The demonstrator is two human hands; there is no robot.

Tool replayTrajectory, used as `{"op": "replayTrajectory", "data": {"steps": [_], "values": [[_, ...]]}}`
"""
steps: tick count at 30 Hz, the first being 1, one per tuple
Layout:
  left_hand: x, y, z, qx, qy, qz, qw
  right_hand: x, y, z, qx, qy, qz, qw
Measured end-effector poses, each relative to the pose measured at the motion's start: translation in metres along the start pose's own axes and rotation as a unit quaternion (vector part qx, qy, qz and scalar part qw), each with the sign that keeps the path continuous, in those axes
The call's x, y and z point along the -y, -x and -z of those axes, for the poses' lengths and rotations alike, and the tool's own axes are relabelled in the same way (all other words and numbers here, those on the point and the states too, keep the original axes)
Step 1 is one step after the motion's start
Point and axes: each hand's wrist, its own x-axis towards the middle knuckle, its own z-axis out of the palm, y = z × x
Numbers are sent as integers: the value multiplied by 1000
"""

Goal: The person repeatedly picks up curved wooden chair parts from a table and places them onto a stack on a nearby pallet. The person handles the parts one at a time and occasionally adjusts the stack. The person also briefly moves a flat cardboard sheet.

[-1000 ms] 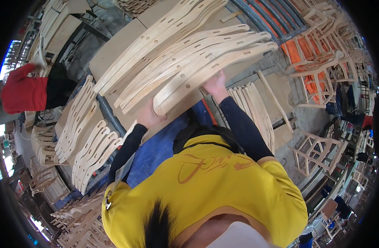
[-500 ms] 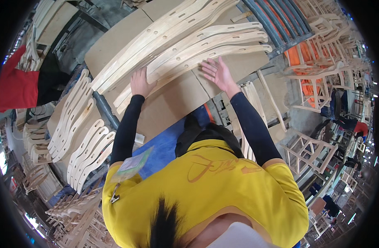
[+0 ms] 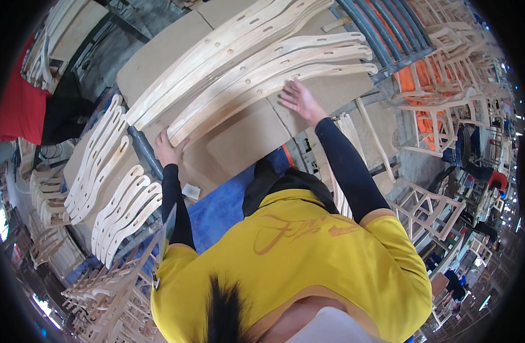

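Observation:
Several curved, pale wooden pieces [image 3: 262, 70] with slots and round holes lie side by side on a cardboard-topped table [image 3: 239, 146]. My left hand [image 3: 168, 148] is at the left end of the nearest group, its thumb on the near side and its fingers around the end corner. My right hand [image 3: 301, 104] is held palm inward with its fingers apart, just beside the near edge of the front piece towards its right end. It holds nothing. Behind this group lies a longer row of similar curved wooden pieces [image 3: 216, 54].
More curved slotted pieces [image 3: 99, 166] are stacked at the left. Blue-grey metal bars [image 3: 385, 31] stand at the far right, with wooden chair frames [image 3: 431, 114] beyond. A person in red [image 3: 25, 103] is at the far left. Straight wooden strips [image 3: 377, 140] lie right of my right forearm.
My left hand has moved left and nearer, from on top of the pieces to their left end. The near group's left ends now lie closer together. My right hand has barely moved.

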Motion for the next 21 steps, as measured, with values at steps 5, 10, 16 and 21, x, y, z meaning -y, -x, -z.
{"op": "replayTrajectory", "data": {"steps": [5, 10, 16, 21], "values": [[15, -9, 4, -4, 25, -5, 1000, 2, -1, -32, 51, 55, -24, 997], [12, -2, -4, -29, 28, -11, 999, -22, 25, 15, 52, 62, -52, 995], [28, -5, -10, 5, -11, -6, 1000, -76, 96, 121, -120, 23, -67, 990], [-58, -4, -13, -75, -122, -103, 984, -175, 169, 237, -322, 13, -74, 944]]}}
